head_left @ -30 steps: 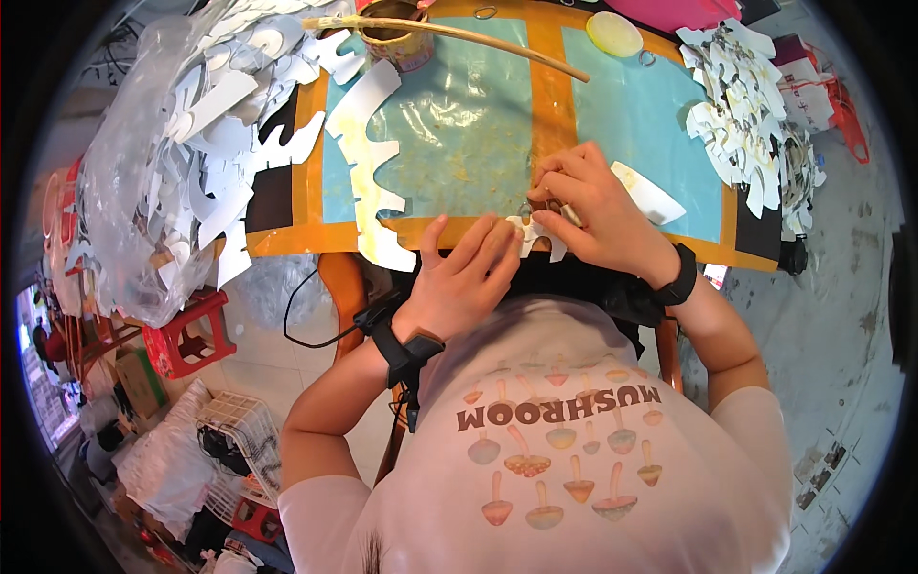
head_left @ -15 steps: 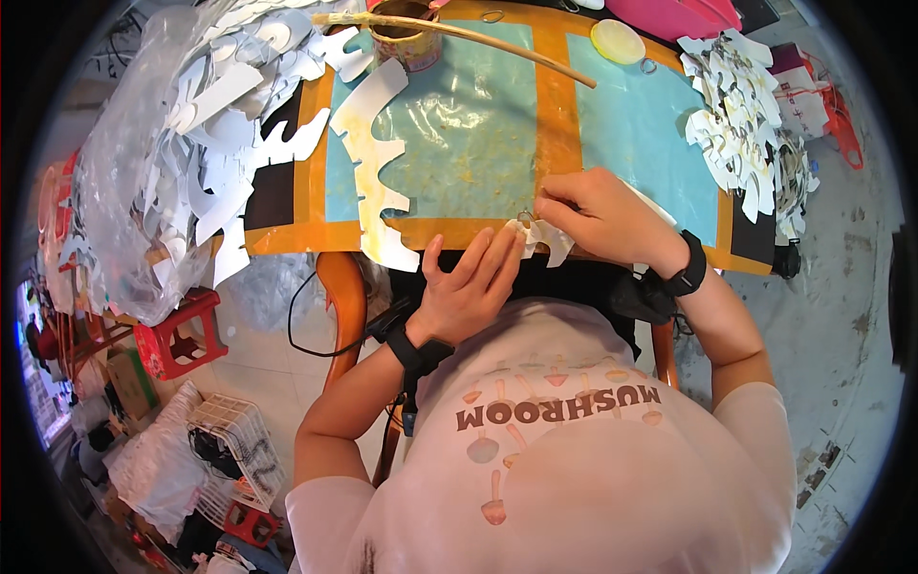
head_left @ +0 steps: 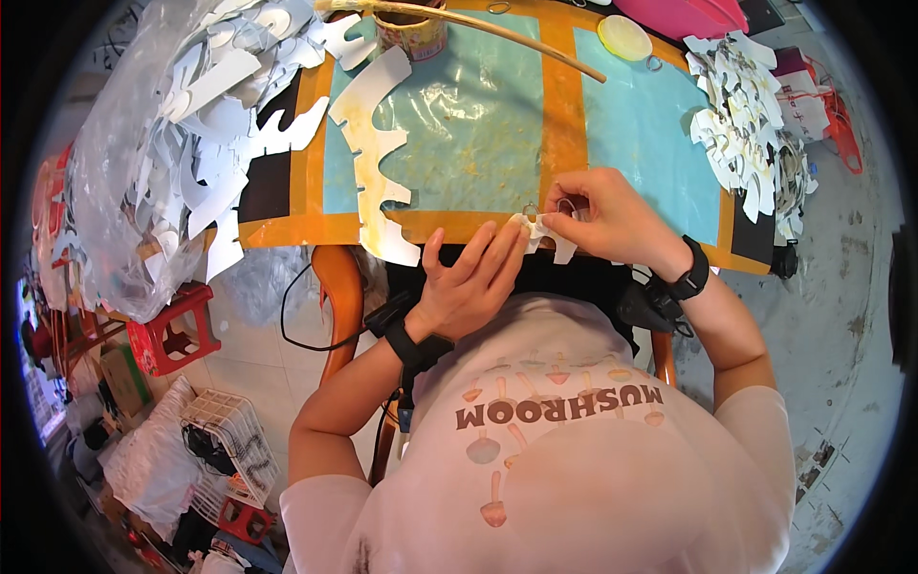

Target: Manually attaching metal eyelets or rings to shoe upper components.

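Note:
A small white cut-out piece (head_left: 562,251) with pointed tabs lies at the near edge of the table. My left hand (head_left: 473,279), back up, grips its left end at the fingertips; the left thumb is hidden. Bent over the same piece, my right hand (head_left: 612,218) has its thumb and forefinger closed on it. One thin metal ring (head_left: 530,209) stands up between my hands, and another (head_left: 566,205) shows in the crook of the right fingers. A long white strip (head_left: 368,158) with toothed edges and yellowish smears lies to the left.
A tin (head_left: 411,33) with a long stick (head_left: 497,27) across it stands at the back. White cut-outs (head_left: 215,105) pile up at left beside clear plastic. Smaller pieces (head_left: 732,124) heap at far right, near a yellow lid (head_left: 623,38). A red stool (head_left: 177,330) stands left.
My right fingers have shifted slightly to the right and lower onto the small white piece, and a second metal ring now shows there. My left hand has barely moved.

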Available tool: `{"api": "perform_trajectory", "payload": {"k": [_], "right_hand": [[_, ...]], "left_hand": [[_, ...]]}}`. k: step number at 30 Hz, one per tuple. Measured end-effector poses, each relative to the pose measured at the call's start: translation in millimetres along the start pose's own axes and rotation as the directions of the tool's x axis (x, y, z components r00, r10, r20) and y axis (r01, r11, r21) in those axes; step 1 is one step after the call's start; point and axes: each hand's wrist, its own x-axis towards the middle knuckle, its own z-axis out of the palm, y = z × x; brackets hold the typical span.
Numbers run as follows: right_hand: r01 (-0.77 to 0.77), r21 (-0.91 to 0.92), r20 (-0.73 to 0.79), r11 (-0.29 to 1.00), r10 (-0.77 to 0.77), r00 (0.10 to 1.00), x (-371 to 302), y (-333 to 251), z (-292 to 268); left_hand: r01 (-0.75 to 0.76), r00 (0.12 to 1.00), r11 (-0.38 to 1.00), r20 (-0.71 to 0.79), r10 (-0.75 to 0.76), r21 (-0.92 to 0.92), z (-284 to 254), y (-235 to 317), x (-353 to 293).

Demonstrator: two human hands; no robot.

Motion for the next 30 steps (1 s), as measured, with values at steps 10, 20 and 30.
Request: {"api": "perform_trajectory", "payload": {"k": [10, 20, 30], "right_hand": [[-0.134, 0.230, 0.053, 0.964, 0.125, 0.991, -9, -6, -3], [0.100, 0.363, 0.035, 0.926, -0.121, 0.992, -19, -44, -46], [0.216, 0.380, -0.016, 0.899, -0.227, 0.974, -36, -72, -72]], "left_hand": [[0.058, 0.998, 0.998, -0.031, -0.058, -0.009, -8, 4, 5], [0.125, 0.943, 0.602, -0.094, -0.319, -0.789, -72, -11, 58], [0.351, 0.842, 0.104, 0.265, -0.471, -0.931, -110, -20, 109]]}}
